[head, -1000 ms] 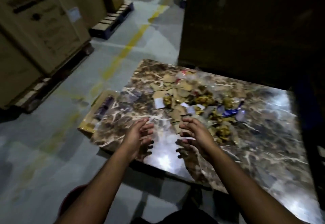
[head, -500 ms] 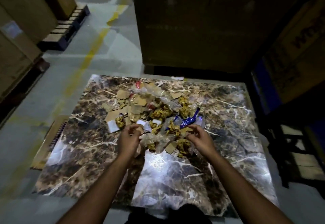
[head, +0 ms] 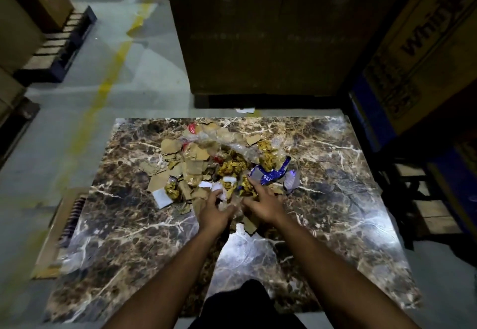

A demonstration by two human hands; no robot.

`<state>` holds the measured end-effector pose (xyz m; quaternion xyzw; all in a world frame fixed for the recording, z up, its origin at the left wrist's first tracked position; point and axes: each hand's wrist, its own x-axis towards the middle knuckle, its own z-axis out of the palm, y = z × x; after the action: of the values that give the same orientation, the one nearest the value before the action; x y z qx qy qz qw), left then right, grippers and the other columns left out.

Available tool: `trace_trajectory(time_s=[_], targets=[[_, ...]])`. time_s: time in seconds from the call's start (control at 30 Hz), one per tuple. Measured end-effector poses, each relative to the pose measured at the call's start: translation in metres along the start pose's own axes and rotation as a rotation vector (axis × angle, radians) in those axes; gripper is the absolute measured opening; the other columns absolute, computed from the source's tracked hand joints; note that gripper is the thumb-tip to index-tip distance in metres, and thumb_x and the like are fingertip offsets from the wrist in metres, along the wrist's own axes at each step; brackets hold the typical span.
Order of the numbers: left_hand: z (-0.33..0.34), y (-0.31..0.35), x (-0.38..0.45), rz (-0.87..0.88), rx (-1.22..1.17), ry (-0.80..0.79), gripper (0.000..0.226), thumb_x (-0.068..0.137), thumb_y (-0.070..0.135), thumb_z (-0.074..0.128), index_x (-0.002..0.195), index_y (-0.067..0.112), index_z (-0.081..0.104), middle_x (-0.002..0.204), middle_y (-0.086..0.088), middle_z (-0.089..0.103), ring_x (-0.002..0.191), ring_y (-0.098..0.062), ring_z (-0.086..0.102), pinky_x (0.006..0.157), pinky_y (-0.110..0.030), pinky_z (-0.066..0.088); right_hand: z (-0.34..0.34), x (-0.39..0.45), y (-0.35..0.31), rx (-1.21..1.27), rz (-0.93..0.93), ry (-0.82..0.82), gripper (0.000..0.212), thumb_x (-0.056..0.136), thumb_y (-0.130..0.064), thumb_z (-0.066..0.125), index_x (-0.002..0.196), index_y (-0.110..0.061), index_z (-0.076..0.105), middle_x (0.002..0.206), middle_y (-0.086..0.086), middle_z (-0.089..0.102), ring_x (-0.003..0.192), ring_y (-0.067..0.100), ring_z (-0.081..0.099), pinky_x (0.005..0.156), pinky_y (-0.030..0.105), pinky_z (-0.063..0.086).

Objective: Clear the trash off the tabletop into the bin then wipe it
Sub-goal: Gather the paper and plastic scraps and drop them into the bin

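A heap of trash (head: pixel 222 163) lies on the brown marble tabletop (head: pixel 335 199): torn cardboard scraps (head: pixel 192 166), crumpled yellow wrappers (head: pixel 232 167), clear plastic (head: pixel 232 140), white paper bits (head: pixel 161 198) and a blue wrapper (head: pixel 272 172). Both hands are at the heap's near edge. My left hand (head: pixel 215 211) has its fingers curled into crumpled plastic and paper there. My right hand (head: pixel 263 203) lies on the wrappers with its fingers spread and fairly straight. No cloth is visible.
A shallow cardboard box (head: pixel 60 235) sits on the floor against the table's left side. Large dark cartons (head: pixel 258 31) stand behind the table, a printed carton (head: pixel 423 44) at right, and pallets with boxes (head: pixel 54 47) at far left.
The view has swung to centre on the table. Both hands moved forward from above the near edge into the heap and closer together; the left now digs into the scraps.
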<state>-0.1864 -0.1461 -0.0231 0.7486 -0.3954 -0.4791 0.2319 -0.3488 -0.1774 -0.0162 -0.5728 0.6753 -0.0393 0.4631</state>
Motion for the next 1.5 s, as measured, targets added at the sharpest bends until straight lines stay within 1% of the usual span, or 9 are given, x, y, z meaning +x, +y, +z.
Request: trace_trajectory(time_s=[0.17,0.33,0.53,0.63,0.8,0.93,1.07,1.3,1.5], targets=[[0.001,-0.002,0.004,0.064,-0.153,-0.174,0.073,0.091,0.014,0.071,0.149,0.037,0.034,0.111,0.012,0.065,0.093,-0.010,0.068,0.085,-0.041,0.060,0.009,-0.003,-0.011,0.208,-0.038,0.000,0.068,0.085,-0.058,0.062,0.147,-0.059,0.034,0.157,0.007,0.031,0.138,0.037,0.041,0.104,0.040,0.040],[0.005,-0.002,0.004,0.089,-0.292,-0.257,0.072,0.091,-0.002,0.059,0.150,0.033,0.038,0.138,-0.009,0.058,0.110,-0.022,0.066,0.082,-0.034,0.060,0.020,-0.005,-0.010,0.254,-0.098,-0.013,0.060,0.084,-0.050,0.071,0.140,-0.042,0.053,0.148,0.006,0.039,0.131,0.027,0.049,0.101,0.034,0.046],[0.014,-0.009,-0.008,0.059,-0.516,-0.230,0.050,0.100,0.004,0.050,0.141,0.032,0.052,0.135,-0.013,0.062,0.115,-0.028,0.066,0.093,-0.043,0.058,0.031,-0.009,-0.004,0.378,-0.114,0.056,0.055,0.066,-0.068,0.074,0.117,-0.052,0.059,0.131,0.001,0.060,0.109,0.016,0.064,0.089,0.036,0.058],[0.019,0.000,-0.019,-0.025,-0.721,-0.163,0.036,0.103,0.008,0.045,0.131,0.028,0.058,0.121,-0.014,0.069,0.102,-0.026,0.071,0.075,-0.035,0.060,0.037,-0.015,-0.010,0.455,-0.126,0.049,0.051,0.062,-0.072,0.072,0.109,-0.058,0.057,0.118,-0.005,0.068,0.104,0.014,0.068,0.093,0.043,0.058],[0.013,0.006,-0.027,-0.109,-0.953,-0.197,0.038,0.107,0.022,0.031,0.127,0.007,0.060,0.131,-0.026,0.061,0.105,-0.023,0.066,0.077,-0.033,0.055,0.032,-0.023,-0.021,0.518,-0.147,0.149,0.038,0.069,-0.056,0.081,0.100,-0.047,0.061,0.108,-0.008,0.071,0.098,0.014,0.069,0.084,0.037,0.060],[-0.016,0.011,-0.024,0.026,-0.594,-0.281,0.037,0.104,0.017,0.036,0.121,0.020,0.069,0.119,-0.008,0.072,0.095,-0.016,0.065,0.073,-0.031,0.050,0.013,-0.028,-0.011,0.554,-0.095,0.133,0.036,0.085,-0.005,0.077,0.103,-0.033,0.064,0.111,0.007,0.070,0.093,0.025,0.072,0.075,0.041,0.064],[-0.040,0.001,0.012,0.414,0.125,0.037,0.028,0.094,0.019,0.065,0.116,0.037,0.064,0.121,0.000,0.067,0.103,-0.017,0.065,0.086,-0.035,0.055,-0.003,-0.027,0.004,0.542,-0.071,0.174,0.035,0.085,-0.001,0.075,0.112,-0.021,0.064,0.104,0.001,0.069,0.084,0.013,0.068,0.064,0.023,0.056],[-0.036,0.043,0.061,0.570,0.951,-0.125,0.106,0.071,0.052,0.083,0.147,0.063,0.010,0.167,0.008,0.004,0.150,-0.042,0.009,0.113,-0.067,0.028,-0.007,-0.021,0.016,0.587,-0.050,0.228,0.033,0.086,-0.005,0.077,0.108,-0.025,0.061,0.097,-0.006,0.066,0.083,0.008,0.064,0.070,0.026,0.054],[-0.012,0.030,0.062,0.539,1.038,-0.144,0.054,0.092,0.032,0.060,0.135,0.054,0.037,0.160,0.000,0.023,0.143,-0.048,0.016,0.105,-0.056,0.045,-0.004,-0.016,0.026,0.609,-0.013,0.294,0.037,0.080,-0.021,0.084,0.110,-0.033,0.065,0.109,0.000,0.072,0.097,0.022,0.070,0.087,0.048,0.060]])
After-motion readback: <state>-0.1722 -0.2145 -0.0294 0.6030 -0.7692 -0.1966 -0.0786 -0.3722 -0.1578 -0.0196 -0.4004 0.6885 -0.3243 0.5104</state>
